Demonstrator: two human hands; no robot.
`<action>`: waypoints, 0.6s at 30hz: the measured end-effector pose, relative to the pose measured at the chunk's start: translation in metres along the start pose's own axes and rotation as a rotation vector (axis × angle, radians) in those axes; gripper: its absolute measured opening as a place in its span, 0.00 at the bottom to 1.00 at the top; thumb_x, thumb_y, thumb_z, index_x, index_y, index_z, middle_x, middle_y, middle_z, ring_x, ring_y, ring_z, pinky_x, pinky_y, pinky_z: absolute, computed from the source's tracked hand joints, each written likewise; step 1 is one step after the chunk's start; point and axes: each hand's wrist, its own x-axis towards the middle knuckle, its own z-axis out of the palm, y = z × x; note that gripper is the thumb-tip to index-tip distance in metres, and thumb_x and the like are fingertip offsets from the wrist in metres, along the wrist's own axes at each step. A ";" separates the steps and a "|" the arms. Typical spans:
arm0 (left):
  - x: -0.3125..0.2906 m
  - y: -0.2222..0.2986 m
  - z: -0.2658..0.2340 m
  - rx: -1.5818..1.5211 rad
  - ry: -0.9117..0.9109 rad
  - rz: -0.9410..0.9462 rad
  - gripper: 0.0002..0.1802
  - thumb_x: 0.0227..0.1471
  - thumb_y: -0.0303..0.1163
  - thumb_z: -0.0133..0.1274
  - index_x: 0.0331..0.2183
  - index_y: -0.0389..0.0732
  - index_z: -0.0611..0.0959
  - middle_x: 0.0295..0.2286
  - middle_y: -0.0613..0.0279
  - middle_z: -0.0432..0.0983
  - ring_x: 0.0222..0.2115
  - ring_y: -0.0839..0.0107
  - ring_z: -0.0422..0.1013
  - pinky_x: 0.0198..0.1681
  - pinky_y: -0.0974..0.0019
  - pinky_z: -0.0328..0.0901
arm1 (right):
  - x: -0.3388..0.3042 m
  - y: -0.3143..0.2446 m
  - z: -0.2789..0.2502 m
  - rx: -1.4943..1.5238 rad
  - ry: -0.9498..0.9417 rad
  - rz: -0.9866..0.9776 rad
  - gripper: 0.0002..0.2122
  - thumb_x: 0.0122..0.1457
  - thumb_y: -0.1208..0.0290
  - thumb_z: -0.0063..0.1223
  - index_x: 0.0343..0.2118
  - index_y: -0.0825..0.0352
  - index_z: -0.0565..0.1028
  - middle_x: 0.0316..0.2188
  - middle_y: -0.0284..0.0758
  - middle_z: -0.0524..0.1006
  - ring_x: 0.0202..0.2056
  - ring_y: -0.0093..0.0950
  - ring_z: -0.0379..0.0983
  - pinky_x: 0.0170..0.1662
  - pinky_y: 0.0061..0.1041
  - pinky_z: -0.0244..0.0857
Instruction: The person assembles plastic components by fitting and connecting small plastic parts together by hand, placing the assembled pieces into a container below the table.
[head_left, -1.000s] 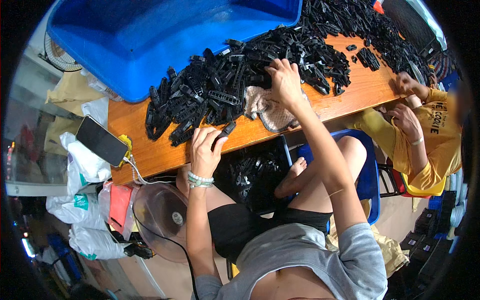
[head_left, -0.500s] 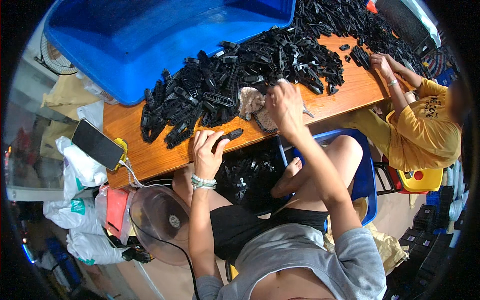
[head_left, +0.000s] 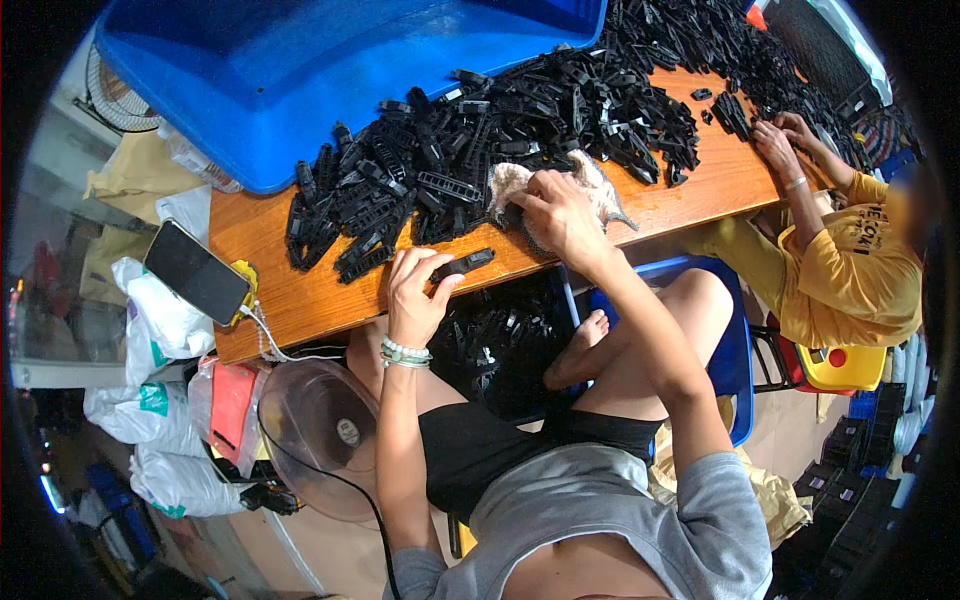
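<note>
At the table's near edge, my left hand [head_left: 414, 296] pinches one end of a narrow black plastic part [head_left: 466, 263] between thumb and fingers. The part lies almost flat over the wood, its free end pointing right. To the right of it, my right hand [head_left: 563, 217] is closed, its bent fingers pressed into a crumpled pale cloth [head_left: 597, 184] with a dark edge. The fingertips are partly hidden in the folds. Just beyond both hands spreads a heap of similar black parts [head_left: 440, 150].
A large blue bin [head_left: 290, 95] tilts over the far side of the wooden table [head_left: 262, 245]. A phone [head_left: 197, 270] stands at the left corner, its cable hanging down. Below the edge is a container of black parts [head_left: 492, 345]. A co-worker in yellow [head_left: 845, 275] handles parts at right.
My right hand has come down onto the cloth, and its fingers have curled in. The cloth is bunched and lifted differently. My left hand stays in place, with the black part slightly raised.
</note>
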 end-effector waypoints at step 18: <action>0.002 0.000 -0.001 -0.043 -0.042 -0.036 0.11 0.38 0.20 0.62 0.31 0.34 0.83 0.29 0.58 0.72 0.32 0.62 0.67 0.36 0.63 0.64 | -0.023 -0.032 0.002 0.734 -0.267 0.378 0.11 0.46 0.77 0.62 0.34 0.72 0.79 0.29 0.40 0.75 0.33 0.36 0.73 0.40 0.29 0.67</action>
